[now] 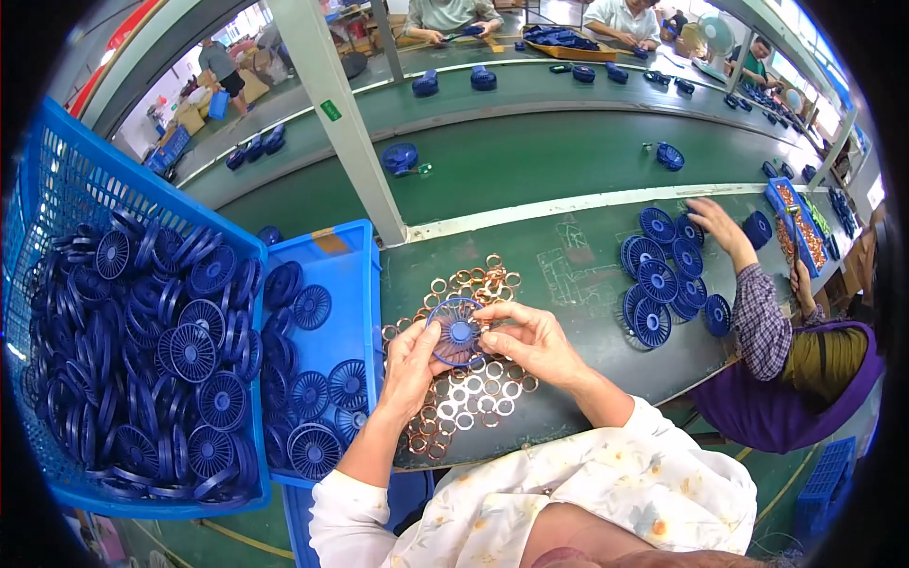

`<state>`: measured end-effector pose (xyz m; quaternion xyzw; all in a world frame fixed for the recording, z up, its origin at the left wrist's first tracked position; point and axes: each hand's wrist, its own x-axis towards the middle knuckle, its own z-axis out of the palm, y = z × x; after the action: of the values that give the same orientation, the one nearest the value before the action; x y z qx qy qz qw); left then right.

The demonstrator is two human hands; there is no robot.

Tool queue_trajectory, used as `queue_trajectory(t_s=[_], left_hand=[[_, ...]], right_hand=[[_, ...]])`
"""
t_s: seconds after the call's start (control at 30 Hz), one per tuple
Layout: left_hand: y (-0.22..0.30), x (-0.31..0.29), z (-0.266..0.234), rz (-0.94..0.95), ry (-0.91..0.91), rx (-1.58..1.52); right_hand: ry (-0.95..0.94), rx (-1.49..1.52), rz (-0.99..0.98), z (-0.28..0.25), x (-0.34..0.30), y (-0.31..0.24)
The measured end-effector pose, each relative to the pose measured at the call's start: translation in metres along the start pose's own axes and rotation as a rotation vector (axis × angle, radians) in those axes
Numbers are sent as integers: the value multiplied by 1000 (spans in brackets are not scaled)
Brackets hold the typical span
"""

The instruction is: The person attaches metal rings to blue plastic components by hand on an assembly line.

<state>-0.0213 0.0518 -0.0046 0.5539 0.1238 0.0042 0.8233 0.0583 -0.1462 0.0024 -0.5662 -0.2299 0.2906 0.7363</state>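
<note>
Green worktop [587,317] forms the near working surface of a factory room. Clock positions are read from the held part, with 12 pointing away from the wearer. Held part: one blue fan cover [459,330], round and spoked, raised above the worktop with its hub showing.

Left hand [409,367]: partly curled, thumb and fingers closed on the cover's rim at 9 o'clock. Right hand [538,346]: fingers bent, thumb and forefinger close together at the cover's 3 o'clock edge. Whether these tips grip the rim or a small part cannot be told.

Copper and silver rings [473,390] lie loose beneath and around both hands. At 9 o'clock, a blue tray [341,270] carries more covers; just beyond it, a blue crate [85,180] is heaped with them.

Between 2 and 3 o'clock, a group of covers [656,281] rests on the worktop. A co-worker's hand [727,232], fingers extended, is at its far side, below a checked sleeve [763,317].

A metal post [341,123] stands at 11 o'clock. Across 12 o'clock runs a green belt [530,170], bearing two blue parts with small boards. Farther out, people sit behind a far bench [530,97] set with dark blue parts.
</note>
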Motion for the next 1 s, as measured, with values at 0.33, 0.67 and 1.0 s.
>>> queue_trajectory(t_s=[0.33, 0.67, 1.0], left_hand=[[-1, 2, -3, -15, 16, 37], [-2, 4, -4, -34, -1, -10], [-1, 0, 2, -28, 0, 7]], right_hand=[[36, 342, 51, -7, 6, 8], [131, -348, -280, 8, 3, 4], [120, -807, -540, 19, 7, -1]])
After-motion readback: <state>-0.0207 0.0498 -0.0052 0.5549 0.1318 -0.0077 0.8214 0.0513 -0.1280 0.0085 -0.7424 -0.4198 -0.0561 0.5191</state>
